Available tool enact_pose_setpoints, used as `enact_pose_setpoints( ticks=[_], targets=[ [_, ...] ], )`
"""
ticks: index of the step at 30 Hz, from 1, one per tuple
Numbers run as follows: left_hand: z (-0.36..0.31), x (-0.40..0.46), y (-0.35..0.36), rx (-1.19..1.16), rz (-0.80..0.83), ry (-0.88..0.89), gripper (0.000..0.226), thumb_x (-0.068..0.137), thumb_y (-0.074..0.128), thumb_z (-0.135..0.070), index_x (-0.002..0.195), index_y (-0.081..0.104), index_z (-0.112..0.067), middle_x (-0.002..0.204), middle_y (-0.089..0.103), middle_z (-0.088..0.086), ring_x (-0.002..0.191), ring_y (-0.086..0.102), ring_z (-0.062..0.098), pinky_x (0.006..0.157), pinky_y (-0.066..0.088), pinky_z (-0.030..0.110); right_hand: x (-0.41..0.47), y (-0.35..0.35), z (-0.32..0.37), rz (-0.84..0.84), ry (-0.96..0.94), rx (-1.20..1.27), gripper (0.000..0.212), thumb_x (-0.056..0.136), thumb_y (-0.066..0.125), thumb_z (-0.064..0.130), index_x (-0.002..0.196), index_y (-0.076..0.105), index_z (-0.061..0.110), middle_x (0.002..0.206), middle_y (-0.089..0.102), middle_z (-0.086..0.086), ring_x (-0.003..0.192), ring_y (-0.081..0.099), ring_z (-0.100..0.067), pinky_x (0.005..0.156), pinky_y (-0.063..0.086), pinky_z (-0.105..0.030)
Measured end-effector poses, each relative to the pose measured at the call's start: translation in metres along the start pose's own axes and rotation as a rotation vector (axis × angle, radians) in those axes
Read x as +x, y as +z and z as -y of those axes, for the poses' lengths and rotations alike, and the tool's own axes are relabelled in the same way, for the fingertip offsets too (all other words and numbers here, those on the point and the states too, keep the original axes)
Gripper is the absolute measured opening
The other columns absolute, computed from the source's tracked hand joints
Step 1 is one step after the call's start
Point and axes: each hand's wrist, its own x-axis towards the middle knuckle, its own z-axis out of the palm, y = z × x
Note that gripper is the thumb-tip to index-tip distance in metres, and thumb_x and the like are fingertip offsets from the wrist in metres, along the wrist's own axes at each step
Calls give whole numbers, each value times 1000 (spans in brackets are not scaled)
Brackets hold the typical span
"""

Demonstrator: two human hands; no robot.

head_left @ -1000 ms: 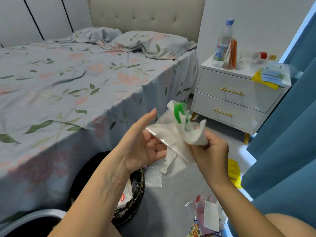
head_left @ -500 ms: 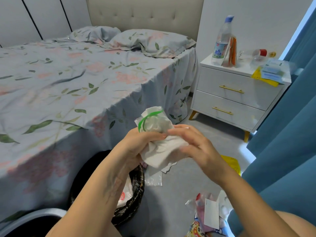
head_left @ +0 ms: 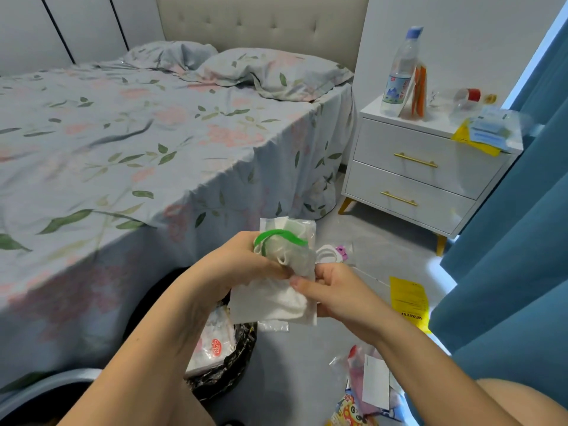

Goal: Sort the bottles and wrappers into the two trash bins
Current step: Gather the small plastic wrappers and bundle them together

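Presently held: one white plastic wrapper with a green band, bunched between both hands above the floor, just over the black-lined bin.

Left hand — fingers curled round the upper, green-marked wad, apparently to keep the crumple from springing open. Right hand — fingers and thumb pinching the lower white part; the pair seem to be compacting the piece so it drops cleanly.

Black-lined bin — beside the bed, already holding a white packet with a red mark; likely the wrapper bin, judging by its contents. A second bin cannot be confirmed; only a pale blue curved rim shows at lower left.

Outstanding stock: yellow wrapper on the floor near the curtain; a heap of mixed packets by the right forearm; an upright water bottle, a lying clear bottle and more wrappers on the nightstand.
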Motion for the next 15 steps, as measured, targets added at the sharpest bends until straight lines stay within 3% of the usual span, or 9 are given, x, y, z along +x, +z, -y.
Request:
enact_pose_setpoints(
  ticks=[3,8,11,15],
  targets=[
    [5,1,-8,-93,-22,5,15,72,79,-9,86,74,-13,82,75,5,75,69,18,72,54,27,10,8,0,-48,-38,27,18,91,61,17,103,67,5,100,72,-18,86,67,-22,85,54,-46],
    [14,-2,-36,-283,59,-66,36,75,75,-19,107,70,-5,103,72,20,90,69,30,86,55,38,35,32,4,-21,-125,81,14,92,59,11,103,67,11,108,68,-22,92,64,-25,88,51,-47],
    [33,-11,-56,-451,114,-88,29,75,69,-16,101,70,-5,92,72,18,80,70,24,74,58,32,54,58,2,47,-129,79,13,93,57,8,103,66,11,99,69,-13,91,63,-20,85,51,-40],
    [81,-22,-67,-648,-94,-144,29,66,75,-10,93,68,-1,74,70,16,62,70,22,56,58,27,79,96,-12,159,-78,13,8,92,61,14,94,67,18,93,70,-5,89,64,-18,87,53,-38]
  ],
)
